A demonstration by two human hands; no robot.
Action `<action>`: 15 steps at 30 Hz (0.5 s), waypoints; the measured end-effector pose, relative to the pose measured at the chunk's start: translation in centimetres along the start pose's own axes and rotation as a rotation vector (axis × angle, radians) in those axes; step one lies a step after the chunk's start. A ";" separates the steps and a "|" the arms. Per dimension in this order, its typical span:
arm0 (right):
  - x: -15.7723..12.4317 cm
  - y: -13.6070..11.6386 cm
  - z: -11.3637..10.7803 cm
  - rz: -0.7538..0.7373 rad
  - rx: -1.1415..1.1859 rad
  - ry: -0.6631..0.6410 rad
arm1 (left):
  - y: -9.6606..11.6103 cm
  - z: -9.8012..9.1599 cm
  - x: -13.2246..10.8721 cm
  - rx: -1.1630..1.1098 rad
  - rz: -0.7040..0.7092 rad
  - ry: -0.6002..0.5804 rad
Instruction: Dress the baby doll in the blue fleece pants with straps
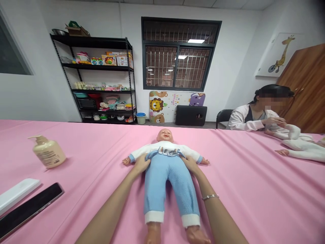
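pink tablecloth under a baby doll lying face up, blue trousers up to its hips (white top on); left hand and right hand grip the waistband closely.

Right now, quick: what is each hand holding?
Left hand: closed, holding the waistband of the baby doll's blue trousers.
Right hand: closed, holding the same waistband.

The one view comes from a camera worn on the person's head, and it faces forward and down. It looks along the pink table toward its far edge and the wall with the window. It is close above the left hand, the right hand and the baby doll.
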State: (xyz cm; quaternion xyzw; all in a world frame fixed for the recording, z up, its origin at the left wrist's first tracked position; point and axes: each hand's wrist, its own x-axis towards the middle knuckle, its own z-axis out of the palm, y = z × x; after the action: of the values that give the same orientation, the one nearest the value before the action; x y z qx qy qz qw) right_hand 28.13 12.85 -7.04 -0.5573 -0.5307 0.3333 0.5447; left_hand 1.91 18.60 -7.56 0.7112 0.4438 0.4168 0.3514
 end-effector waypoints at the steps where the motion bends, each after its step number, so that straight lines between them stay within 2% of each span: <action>1: -0.2 -0.1 -0.1 0.003 0.017 -0.015 | 0.1 0.0 0.0 -0.023 0.002 -0.050; 6: -0.8 -0.4 -0.7 0.006 0.094 -0.078 | 0.3 -1.4 -0.6 -0.323 -0.052 -0.313; 9: -1.0 -0.2 -1.0 0.014 0.125 -0.116 | 0.4 -2.1 -1.3 -0.521 -0.112 -0.390; 11: -0.9 0.1 -0.8 0.025 0.139 -0.153 | 0.6 -2.0 -1.6 -0.563 -0.122 -0.362; 15: -0.4 0.7 0.2 0.031 0.155 -0.183 | 0.8 -1.0 -1.5 -0.550 -0.097 -0.200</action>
State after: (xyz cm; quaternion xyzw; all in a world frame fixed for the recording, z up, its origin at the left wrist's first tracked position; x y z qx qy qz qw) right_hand 28.04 12.65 -7.78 -0.4889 -0.5423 0.4311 0.5302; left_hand 0.84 17.07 -6.90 0.6047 0.3109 0.4322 0.5923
